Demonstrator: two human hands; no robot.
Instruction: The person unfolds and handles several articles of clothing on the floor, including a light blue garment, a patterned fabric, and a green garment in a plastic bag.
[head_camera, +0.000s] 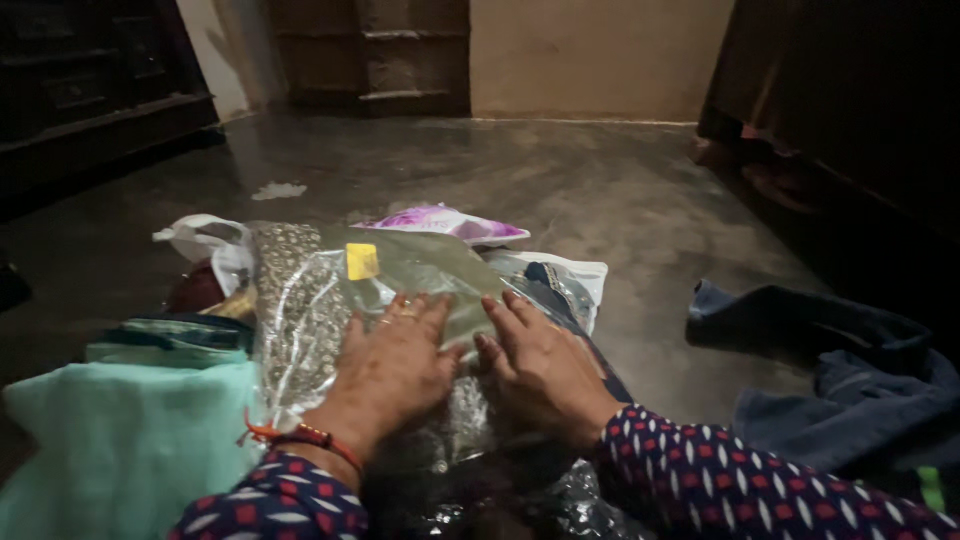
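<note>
Both patterned sleeves (700, 490) lead to the left hand (395, 365) and right hand (540, 365), each grip spread flat on a clear plastic garment packet (300, 310). The slick film could slide toward the folded mint cloth (120, 440) at 9 o'clock if pressed unevenly.

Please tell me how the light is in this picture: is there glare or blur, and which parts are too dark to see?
Head view: dim, warm light; glare on the clear plastic bag under the left hand and right hand, and a soft sheen on the floor. The dark furniture loses detail in shadow. The whole picture is slightly soft and grainy.

Blue cloth (840, 370) cut off at right edge.
</note>
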